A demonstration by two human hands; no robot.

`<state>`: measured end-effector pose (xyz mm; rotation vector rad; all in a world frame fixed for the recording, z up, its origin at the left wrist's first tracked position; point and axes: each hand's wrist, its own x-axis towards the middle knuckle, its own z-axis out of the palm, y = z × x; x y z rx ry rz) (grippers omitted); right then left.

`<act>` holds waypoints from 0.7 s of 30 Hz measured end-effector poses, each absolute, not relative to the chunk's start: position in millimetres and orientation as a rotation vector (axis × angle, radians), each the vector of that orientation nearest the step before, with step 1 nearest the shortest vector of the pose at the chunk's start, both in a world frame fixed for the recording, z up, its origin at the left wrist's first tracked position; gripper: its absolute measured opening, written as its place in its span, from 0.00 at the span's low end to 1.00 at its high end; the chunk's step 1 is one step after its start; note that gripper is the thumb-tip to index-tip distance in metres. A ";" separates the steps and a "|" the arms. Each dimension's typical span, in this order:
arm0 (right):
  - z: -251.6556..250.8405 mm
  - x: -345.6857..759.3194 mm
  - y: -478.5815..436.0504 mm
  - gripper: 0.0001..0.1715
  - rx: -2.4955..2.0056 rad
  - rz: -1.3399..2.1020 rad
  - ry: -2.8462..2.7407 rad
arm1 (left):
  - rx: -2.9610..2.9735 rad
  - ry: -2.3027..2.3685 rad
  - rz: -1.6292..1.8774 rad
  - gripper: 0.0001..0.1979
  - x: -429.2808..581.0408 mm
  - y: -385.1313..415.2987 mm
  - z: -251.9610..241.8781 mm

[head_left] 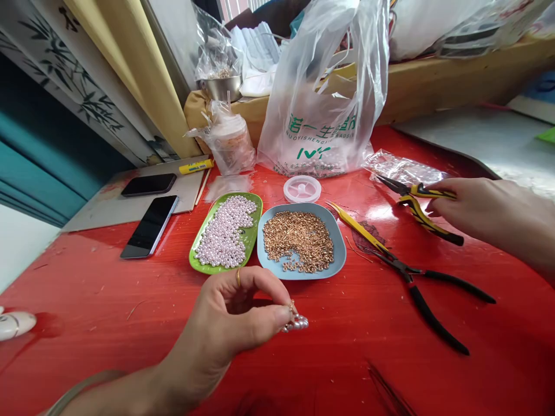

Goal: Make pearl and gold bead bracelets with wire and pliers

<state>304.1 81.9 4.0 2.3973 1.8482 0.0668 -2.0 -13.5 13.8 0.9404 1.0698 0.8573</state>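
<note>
1. A red table [108, 323] fills the view. Clock directions here take twelve as the table's far edge and six as the near edge, where the person sits.
2. The left hand [234, 323] comes in from seven o'clock and hangs low over the middle of the table. Its thumb and forefinger are pinched tight on a pearl cluster [298, 322], a small knot of pale beads with a glint of gold wire, held just above the red surface. The other fingers curl loosely, and one wears a gold ring [238, 277].
3. The right hand [489, 214] reaches in from three o'clock. Its fingers are closed around the handles of the yellow-handled pliers [418, 202], whose dark jaws point toward ten o'clock.
4. At twelve o'clock from the left hand, two dishes sit side by side, their edges meeting or nearly so. The green dish [256, 203] is heaped with pearls [223, 231]. The blue dish [340, 254], to its three o'clock, holds copper-coloured rings [299, 237].
5. A spool of clear thread [302, 189] lies just behind the blue dish.
6. Between the blue dish and the right hand lie yellow tweezers [355, 225]. At their four o'clock, black-handled pliers [433, 300] rest with handles spread, and no hand is on them.
7. A large plastic bag [321, 115] stands at twelve o'clock. A small clear packet [403, 169] lies at two o'clock, beside the tips of the yellow-handled pliers.
8. At ten o'clock lie two phones [150, 226], dark screens up, with a yellow marker [196, 167] near them.
</note>
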 end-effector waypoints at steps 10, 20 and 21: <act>-6.1 268.6 65.6 0.21 2.339 0.452 2.031 | 1.052 1.146 0.887 0.06 -1.3 -16.7 13.9; -3.9 254.7 58.5 0.19 2.237 0.094 2.224 | 1.038 1.199 0.877 0.05 -3.2 -10.6 4.8; -5.5 254.8 58.8 0.19 2.229 0.065 2.247 | 1.042 1.196 0.883 0.05 -2.8 -9.9 4.2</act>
